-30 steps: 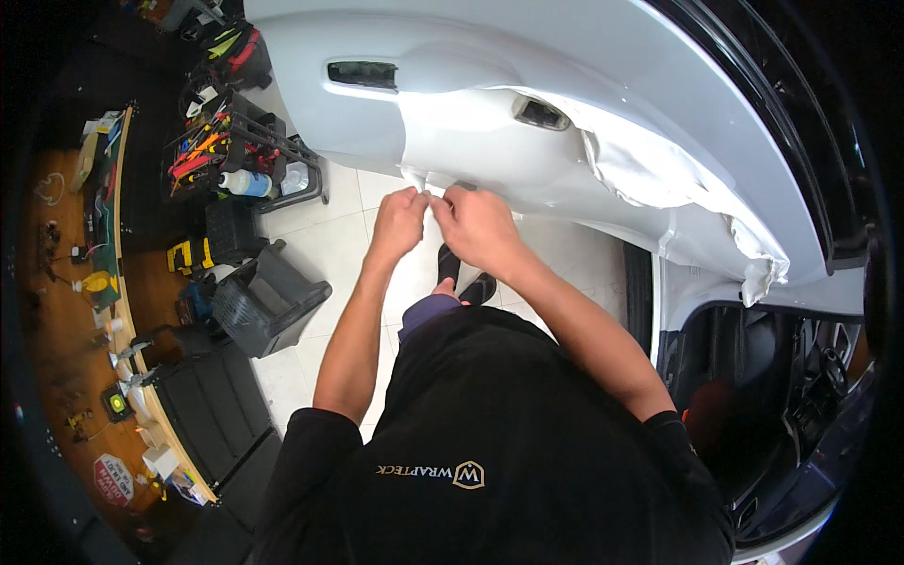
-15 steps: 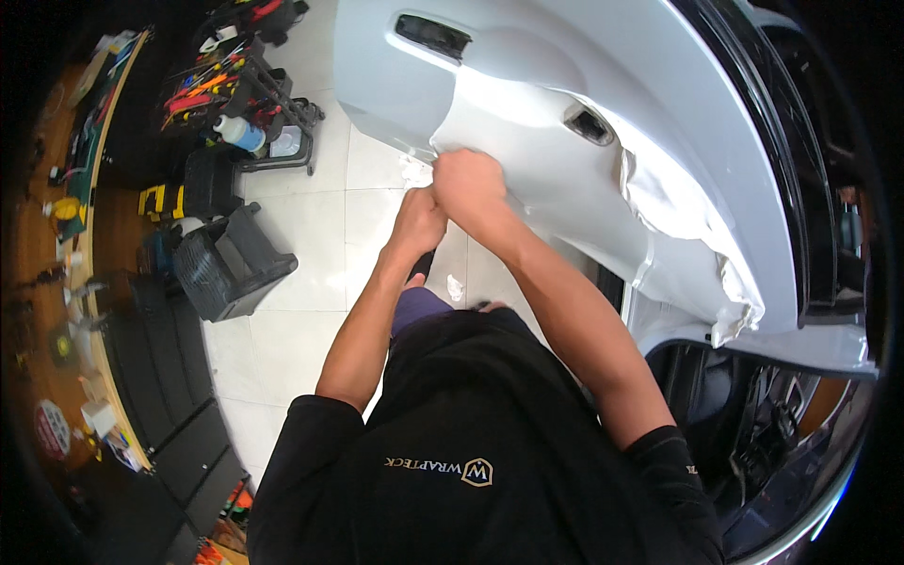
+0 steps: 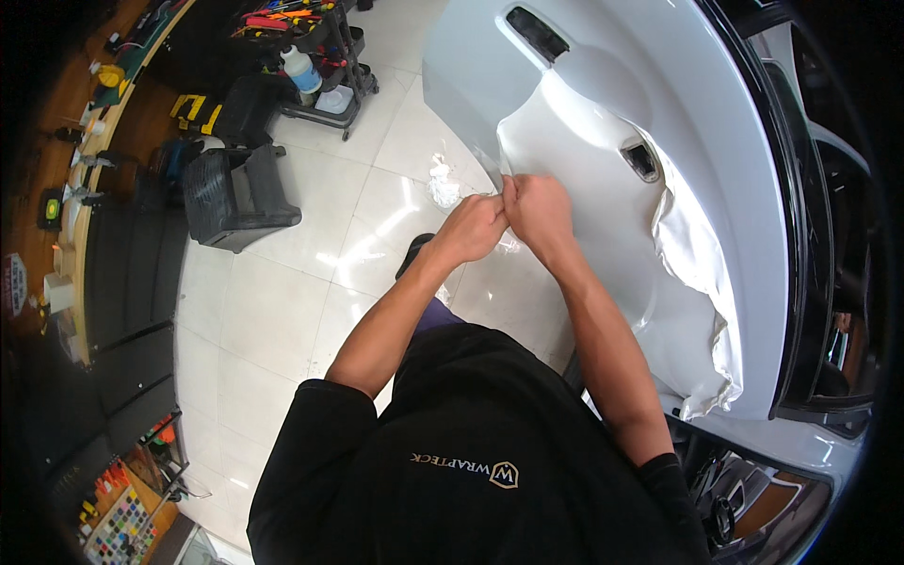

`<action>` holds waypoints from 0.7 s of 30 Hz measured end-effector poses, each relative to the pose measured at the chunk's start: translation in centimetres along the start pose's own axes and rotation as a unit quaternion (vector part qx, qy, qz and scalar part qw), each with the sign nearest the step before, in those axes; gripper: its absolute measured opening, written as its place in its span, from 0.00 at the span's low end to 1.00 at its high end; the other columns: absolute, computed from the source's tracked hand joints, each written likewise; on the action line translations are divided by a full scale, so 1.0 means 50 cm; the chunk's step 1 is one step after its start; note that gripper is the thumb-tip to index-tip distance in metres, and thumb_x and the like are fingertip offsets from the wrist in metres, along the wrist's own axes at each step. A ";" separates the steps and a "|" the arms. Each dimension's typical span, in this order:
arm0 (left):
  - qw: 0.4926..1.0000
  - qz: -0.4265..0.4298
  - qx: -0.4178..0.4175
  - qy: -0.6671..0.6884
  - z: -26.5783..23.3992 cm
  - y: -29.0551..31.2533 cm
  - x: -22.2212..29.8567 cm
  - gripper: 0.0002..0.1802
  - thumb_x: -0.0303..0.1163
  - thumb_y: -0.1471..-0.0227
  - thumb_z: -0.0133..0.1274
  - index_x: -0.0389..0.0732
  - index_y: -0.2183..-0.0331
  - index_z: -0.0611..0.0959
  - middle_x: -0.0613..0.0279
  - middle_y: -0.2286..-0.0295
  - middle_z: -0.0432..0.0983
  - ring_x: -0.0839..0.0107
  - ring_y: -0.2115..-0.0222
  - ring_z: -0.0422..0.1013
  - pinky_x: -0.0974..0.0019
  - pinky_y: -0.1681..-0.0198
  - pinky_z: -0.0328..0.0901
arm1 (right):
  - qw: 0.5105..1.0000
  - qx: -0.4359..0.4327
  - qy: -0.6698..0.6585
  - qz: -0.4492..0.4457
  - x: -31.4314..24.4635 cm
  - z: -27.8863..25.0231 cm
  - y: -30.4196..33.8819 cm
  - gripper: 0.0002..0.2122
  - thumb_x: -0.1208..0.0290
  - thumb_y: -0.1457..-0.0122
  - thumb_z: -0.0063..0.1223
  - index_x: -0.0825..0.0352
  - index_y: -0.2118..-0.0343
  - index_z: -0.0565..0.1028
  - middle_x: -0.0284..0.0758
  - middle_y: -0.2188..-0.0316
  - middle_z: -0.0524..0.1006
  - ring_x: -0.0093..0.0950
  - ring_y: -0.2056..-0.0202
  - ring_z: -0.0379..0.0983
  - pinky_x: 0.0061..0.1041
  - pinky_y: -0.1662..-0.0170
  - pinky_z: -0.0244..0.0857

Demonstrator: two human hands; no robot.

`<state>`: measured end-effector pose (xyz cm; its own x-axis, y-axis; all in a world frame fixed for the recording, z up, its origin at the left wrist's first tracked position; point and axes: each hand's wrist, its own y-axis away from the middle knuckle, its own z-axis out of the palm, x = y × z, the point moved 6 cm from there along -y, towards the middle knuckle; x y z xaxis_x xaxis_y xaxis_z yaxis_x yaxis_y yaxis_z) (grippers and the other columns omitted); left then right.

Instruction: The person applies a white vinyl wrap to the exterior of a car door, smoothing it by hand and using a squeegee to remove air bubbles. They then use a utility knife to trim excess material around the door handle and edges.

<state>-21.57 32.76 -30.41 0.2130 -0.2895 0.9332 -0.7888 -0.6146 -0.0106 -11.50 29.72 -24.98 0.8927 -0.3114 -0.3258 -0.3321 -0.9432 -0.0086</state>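
A pale grey-blue car door panel stands to my right. Across its lower part lies glossy silver-white film, crumpled and lifted along its right-hand edge. At the panel's near left edge, my right hand is closed in a fist on the film. My left hand is closed as well, its fingers pressed against the right hand at the same corner. What sits between the left fingers is mostly hidden, though film seems to run into both hands. A dark recessed handle opening and a smaller oval opening show in the panel.
Crumpled white scraps lie on the tiled floor. To the left are a black step stool, a tool cart with a spray bottle, and a wooden workbench over black cabinets.
My view has turned, so door, cart and stool sit differently in it. My hands, stacked closely before, are now side by side, still closed at the door's edge.
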 end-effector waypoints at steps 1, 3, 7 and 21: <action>1.000 0.007 0.000 -0.008 0.001 0.004 0.001 0.16 0.34 0.40 0.46 0.29 0.67 0.80 0.37 0.74 0.77 0.42 0.72 0.73 0.51 0.65 0.67 | 1.000 0.010 -0.002 -0.012 0.001 0.000 0.005 0.17 0.64 0.38 0.49 0.70 0.78 0.80 0.49 0.80 0.78 0.49 0.74 0.76 0.46 0.66 0.71; 1.000 0.010 -0.009 -0.016 0.004 0.011 0.001 0.17 0.35 0.41 0.46 0.29 0.67 0.80 0.36 0.73 0.77 0.40 0.70 0.73 0.49 0.63 0.67 | 1.000 0.011 -0.012 -0.016 0.007 -0.001 0.014 0.16 0.64 0.38 0.50 0.70 0.78 0.80 0.50 0.80 0.77 0.49 0.74 0.76 0.45 0.66 0.70; 0.998 0.001 -0.054 0.014 -0.006 -0.001 -0.007 0.19 0.39 0.41 0.45 0.30 0.67 0.80 0.37 0.72 0.77 0.39 0.68 0.74 0.47 0.62 0.67 | 0.999 0.046 0.003 -0.007 0.017 -0.001 0.029 0.16 0.64 0.38 0.51 0.70 0.79 0.80 0.50 0.81 0.77 0.50 0.76 0.76 0.46 0.68 0.70; 0.977 -0.134 -0.013 -0.167 -0.116 -0.141 0.100 0.39 0.59 0.43 0.50 0.27 0.80 0.81 0.37 0.78 0.76 0.42 0.73 0.75 0.47 0.67 0.67 | 0.996 0.078 -0.028 0.027 0.007 0.016 0.052 0.15 0.64 0.39 0.52 0.68 0.79 0.80 0.49 0.82 0.77 0.50 0.79 0.75 0.47 0.71 0.69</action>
<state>-18.27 39.88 -23.57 0.5867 -0.3463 0.7320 -0.6925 -0.6831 0.2319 -12.29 27.23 -25.88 0.8546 -0.3508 -0.3828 -0.4274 -0.8939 -0.1350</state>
